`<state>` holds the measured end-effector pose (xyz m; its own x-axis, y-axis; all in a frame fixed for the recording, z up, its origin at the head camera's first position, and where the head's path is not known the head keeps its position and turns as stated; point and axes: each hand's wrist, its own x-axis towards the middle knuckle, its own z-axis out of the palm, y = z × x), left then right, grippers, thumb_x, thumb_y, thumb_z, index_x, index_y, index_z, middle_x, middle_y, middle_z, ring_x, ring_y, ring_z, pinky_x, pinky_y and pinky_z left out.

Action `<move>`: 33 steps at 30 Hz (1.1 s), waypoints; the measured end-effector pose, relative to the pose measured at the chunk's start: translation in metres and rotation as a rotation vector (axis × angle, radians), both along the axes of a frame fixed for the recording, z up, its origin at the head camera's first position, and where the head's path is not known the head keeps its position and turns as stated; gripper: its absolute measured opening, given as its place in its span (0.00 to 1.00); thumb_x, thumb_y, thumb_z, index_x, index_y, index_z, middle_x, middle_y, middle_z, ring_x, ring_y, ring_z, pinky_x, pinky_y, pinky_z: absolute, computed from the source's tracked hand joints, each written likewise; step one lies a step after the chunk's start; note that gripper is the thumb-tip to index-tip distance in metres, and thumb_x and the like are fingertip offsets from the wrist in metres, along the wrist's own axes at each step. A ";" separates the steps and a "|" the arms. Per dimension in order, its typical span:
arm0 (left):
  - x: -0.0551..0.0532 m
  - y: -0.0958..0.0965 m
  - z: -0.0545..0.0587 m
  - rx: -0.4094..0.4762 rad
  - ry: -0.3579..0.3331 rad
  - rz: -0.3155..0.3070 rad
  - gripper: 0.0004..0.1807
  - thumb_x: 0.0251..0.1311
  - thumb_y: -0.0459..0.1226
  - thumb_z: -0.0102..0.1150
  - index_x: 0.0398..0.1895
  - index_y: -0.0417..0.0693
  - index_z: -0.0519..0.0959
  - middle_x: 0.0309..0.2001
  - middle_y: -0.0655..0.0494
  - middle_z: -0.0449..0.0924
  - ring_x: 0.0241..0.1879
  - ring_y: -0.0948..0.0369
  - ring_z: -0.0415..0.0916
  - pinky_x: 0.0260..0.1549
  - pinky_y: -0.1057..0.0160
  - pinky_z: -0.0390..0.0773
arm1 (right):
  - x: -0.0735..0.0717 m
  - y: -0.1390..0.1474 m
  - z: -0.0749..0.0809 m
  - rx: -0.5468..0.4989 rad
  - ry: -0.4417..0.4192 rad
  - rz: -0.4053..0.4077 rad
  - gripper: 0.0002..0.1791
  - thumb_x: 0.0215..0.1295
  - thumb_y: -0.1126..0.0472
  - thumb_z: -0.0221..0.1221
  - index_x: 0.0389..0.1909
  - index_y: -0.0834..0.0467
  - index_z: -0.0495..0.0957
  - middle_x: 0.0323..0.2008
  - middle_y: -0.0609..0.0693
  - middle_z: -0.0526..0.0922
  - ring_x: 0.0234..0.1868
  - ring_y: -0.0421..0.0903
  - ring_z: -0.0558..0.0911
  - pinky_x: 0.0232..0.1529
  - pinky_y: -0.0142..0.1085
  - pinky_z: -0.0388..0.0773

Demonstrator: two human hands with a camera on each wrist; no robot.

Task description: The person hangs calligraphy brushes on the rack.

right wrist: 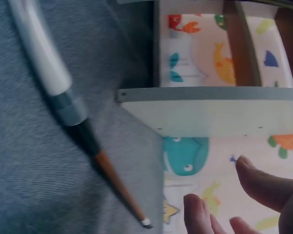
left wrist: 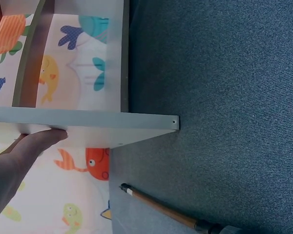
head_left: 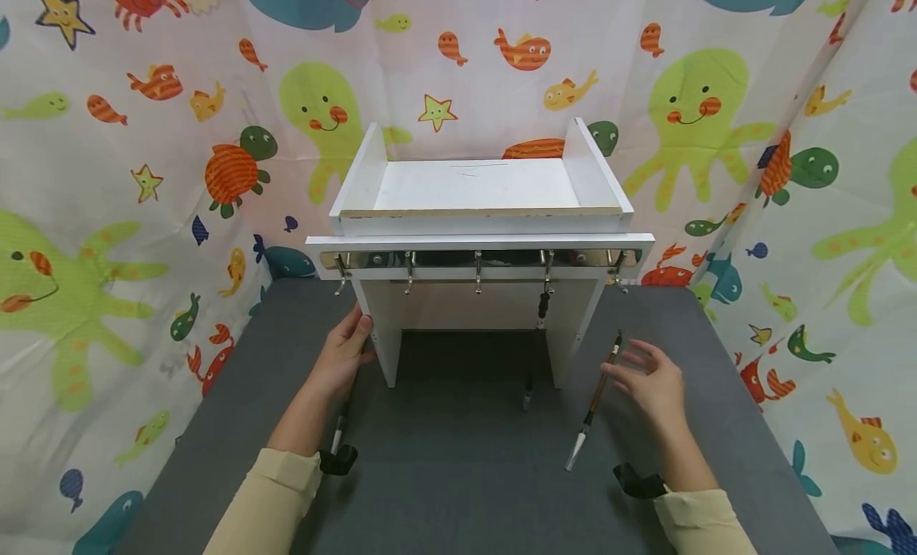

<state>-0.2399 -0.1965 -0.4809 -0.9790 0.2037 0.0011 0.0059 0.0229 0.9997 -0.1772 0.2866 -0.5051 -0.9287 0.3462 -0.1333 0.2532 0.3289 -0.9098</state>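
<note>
A white wooden shelf unit point(head_left: 481, 224) stands on the grey table, with a row of metal hooks point(head_left: 478, 270) along its front rail. My left hand point(head_left: 342, 349) touches the outer face of its left side panel point(left wrist: 136, 131). Beside that panel lies a writing brush point(left wrist: 161, 209) with a brown handle, partly hidden by my arm in the head view. On the right, my right hand point(head_left: 652, 380) is held with fingers spread beside another brush point(head_left: 596, 400), whose white bristles point towards me. A slim dark brush point(head_left: 544, 304) hangs from the fourth hook.
The shelf's upper tray point(head_left: 476, 185) has raised sides. Under it, between the side panels, a pale tip point(head_left: 528, 397) shows against the dark table point(head_left: 458, 491). A patterned sea-animal curtain point(head_left: 444, 77) surrounds the table at the back and sides.
</note>
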 end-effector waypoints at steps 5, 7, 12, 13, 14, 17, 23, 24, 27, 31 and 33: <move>-0.001 0.001 0.001 0.011 0.000 0.013 0.38 0.76 0.53 0.43 0.83 0.57 0.45 0.82 0.49 0.42 0.79 0.47 0.44 0.65 0.30 0.63 | -0.008 0.004 -0.013 -0.014 -0.024 -0.012 0.48 0.58 0.55 0.74 0.77 0.56 0.60 0.66 0.65 0.74 0.39 0.37 0.86 0.46 0.44 0.86; -0.001 0.001 0.001 0.014 0.004 0.017 0.38 0.76 0.53 0.43 0.83 0.56 0.45 0.82 0.49 0.41 0.79 0.46 0.45 0.65 0.30 0.62 | -0.011 0.006 -0.017 -0.004 -0.033 -0.009 0.48 0.58 0.56 0.74 0.76 0.57 0.60 0.66 0.66 0.74 0.39 0.41 0.88 0.45 0.45 0.86; 0.000 0.001 -0.001 0.020 0.012 0.011 0.37 0.77 0.53 0.42 0.83 0.55 0.45 0.82 0.47 0.42 0.79 0.44 0.46 0.65 0.30 0.62 | -0.014 0.011 -0.025 0.072 -0.059 0.008 0.46 0.59 0.55 0.73 0.75 0.60 0.62 0.65 0.68 0.75 0.43 0.53 0.89 0.40 0.42 0.87; 0.000 0.000 -0.001 0.016 0.013 0.010 0.37 0.77 0.53 0.42 0.83 0.55 0.45 0.82 0.47 0.42 0.78 0.44 0.46 0.65 0.30 0.62 | -0.015 0.011 -0.027 0.085 -0.065 0.010 0.46 0.59 0.54 0.74 0.75 0.60 0.62 0.65 0.68 0.75 0.44 0.55 0.89 0.39 0.42 0.87; 0.001 0.000 -0.001 0.020 0.014 0.011 0.37 0.77 0.53 0.42 0.83 0.55 0.45 0.82 0.46 0.43 0.78 0.43 0.47 0.65 0.30 0.62 | -0.015 0.010 -0.028 0.092 -0.070 0.009 0.47 0.59 0.54 0.74 0.75 0.60 0.62 0.65 0.68 0.75 0.45 0.56 0.89 0.39 0.42 0.87; 0.001 -0.002 -0.002 0.011 0.017 0.012 0.37 0.77 0.53 0.42 0.83 0.55 0.45 0.82 0.47 0.42 0.78 0.43 0.46 0.65 0.29 0.61 | -0.017 0.008 -0.033 0.105 -0.085 0.007 0.47 0.59 0.54 0.74 0.75 0.60 0.62 0.64 0.69 0.75 0.45 0.57 0.89 0.38 0.43 0.87; 0.001 -0.003 -0.001 -0.017 0.005 0.024 0.39 0.75 0.55 0.43 0.83 0.58 0.45 0.82 0.47 0.42 0.78 0.42 0.47 0.65 0.30 0.62 | -0.021 0.004 -0.040 0.104 -0.106 -0.008 0.46 0.58 0.58 0.74 0.74 0.63 0.62 0.63 0.71 0.75 0.42 0.55 0.89 0.36 0.42 0.87; 0.002 -0.002 -0.001 -0.020 0.002 0.027 0.39 0.75 0.56 0.43 0.83 0.58 0.45 0.82 0.47 0.42 0.78 0.42 0.47 0.65 0.30 0.62 | -0.021 0.004 -0.041 0.109 -0.108 -0.013 0.46 0.58 0.58 0.74 0.74 0.63 0.62 0.62 0.71 0.75 0.42 0.55 0.89 0.36 0.42 0.87; 0.002 -0.001 -0.001 -0.029 -0.008 0.036 0.40 0.74 0.57 0.44 0.83 0.59 0.46 0.82 0.49 0.43 0.78 0.43 0.47 0.65 0.31 0.63 | -0.023 0.003 -0.043 0.133 -0.111 -0.037 0.45 0.57 0.59 0.75 0.72 0.65 0.63 0.61 0.72 0.76 0.41 0.55 0.88 0.36 0.43 0.87; 0.002 0.002 -0.001 -0.033 -0.017 0.037 0.40 0.73 0.58 0.45 0.82 0.61 0.47 0.82 0.51 0.43 0.79 0.46 0.46 0.65 0.31 0.64 | -0.024 0.004 -0.046 0.160 -0.122 -0.062 0.45 0.56 0.58 0.75 0.71 0.66 0.64 0.59 0.72 0.77 0.38 0.54 0.89 0.36 0.44 0.86; 0.001 0.002 0.000 -0.031 -0.018 0.033 0.40 0.73 0.58 0.44 0.82 0.61 0.47 0.82 0.52 0.43 0.80 0.47 0.45 0.65 0.31 0.63 | -0.025 0.004 -0.047 0.155 -0.125 -0.067 0.45 0.56 0.58 0.76 0.70 0.67 0.65 0.59 0.73 0.78 0.36 0.52 0.89 0.35 0.44 0.86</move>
